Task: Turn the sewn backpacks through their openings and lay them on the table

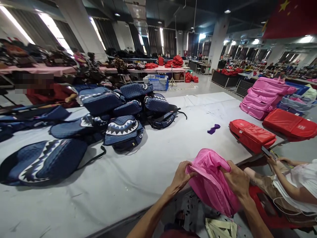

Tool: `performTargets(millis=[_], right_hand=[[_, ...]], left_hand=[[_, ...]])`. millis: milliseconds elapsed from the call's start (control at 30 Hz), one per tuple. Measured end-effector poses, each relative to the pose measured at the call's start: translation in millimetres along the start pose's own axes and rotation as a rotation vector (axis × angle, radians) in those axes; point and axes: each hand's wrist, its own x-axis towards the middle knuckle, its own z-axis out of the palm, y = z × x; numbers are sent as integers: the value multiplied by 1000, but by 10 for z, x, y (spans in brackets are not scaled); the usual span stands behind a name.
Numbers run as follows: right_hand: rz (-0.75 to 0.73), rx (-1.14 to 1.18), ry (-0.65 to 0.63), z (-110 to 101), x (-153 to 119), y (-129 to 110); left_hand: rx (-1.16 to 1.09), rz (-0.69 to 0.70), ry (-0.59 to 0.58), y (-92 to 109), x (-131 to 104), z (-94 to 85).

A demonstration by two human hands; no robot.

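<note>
A pink bag (210, 185) hangs between my two hands at the near edge of the white table (158, 142). My left hand (182, 175) grips its left rim, fingers closed on the fabric. On the other side, my right hand (236, 178) is closed on the bag's upper right part. The bag looks soft and creased, with a seam running down its front. Its lower part hangs past the table edge. Beyond it on the table lies a small purple cloth piece (213, 129).
Blue backpacks with shark-teeth prints (123, 132) are piled on the left. Red bags (252, 134) and stacked pink bags (266, 97) stand at the right. A person in white (297, 181) sits close on the right; another in red (49, 94) is across the table.
</note>
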Motion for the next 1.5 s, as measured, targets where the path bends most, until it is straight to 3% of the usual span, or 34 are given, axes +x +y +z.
performTargets(millis=[100,233,433,633,833,967,1067,1167,1233,1333,1433,1500], right_hand=[[-34,-51,2,29,138,-57],[13,-123,-25,7,255,-105],[37,-147,-65,-61,215,-209],[103,-211,-83,-103,208,-309],[149,-224,-104,-113,305,-444],[133,-270,-145,-150,485,-493],[60,-270,-144,-142,734,-351],[1,-251,-121,-97,970,-140],[-17,-222,-79,-58,1063,-58],[-166,-97,51,-12,1059,-93],[-334,-18,162,45,870,-235],[-433,-60,112,127,653,-310]], left_hand=[[-60,-29,77,-140,-5,20],[-76,2,128,-180,32,32],[-110,-39,109,-147,51,3],[-246,-263,-42,55,84,25],[6,-113,-28,275,107,158],[50,128,-205,287,95,100],[105,396,-515,84,-129,-94],[144,680,-841,-376,-507,-442],[183,700,-805,-747,-707,-672],[305,561,-669,-1155,-812,-844],[377,614,-665,-1283,-793,-796],[383,712,-685,-1302,-779,-719]])
